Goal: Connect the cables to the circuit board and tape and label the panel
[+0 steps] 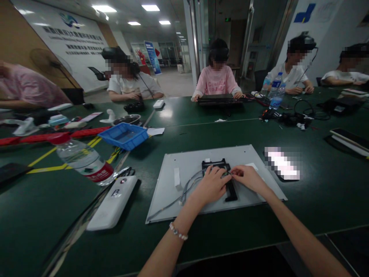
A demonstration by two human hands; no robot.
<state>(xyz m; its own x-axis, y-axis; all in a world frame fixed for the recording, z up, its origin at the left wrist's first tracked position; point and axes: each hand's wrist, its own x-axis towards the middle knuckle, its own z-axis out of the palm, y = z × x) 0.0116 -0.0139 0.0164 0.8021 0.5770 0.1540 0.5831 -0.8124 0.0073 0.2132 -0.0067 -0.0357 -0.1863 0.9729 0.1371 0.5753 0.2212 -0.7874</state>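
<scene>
Frame [231, 191], black, lies flat on the grey panel [167, 192] right beneath the left fingers [215, 174], which spread over it, probably to steady it, while the right fingers [238, 169] have their tips pressed together at its right side, perhaps on something too small to make out. Cables [188, 187] run out to the left of the left fingers, seemingly clear of the work, and those fingers hide the frame's middle. Beyond the right fingers, a phone [279, 163] rests on the counter [123, 254], its screen blurred into blocks.
</scene>
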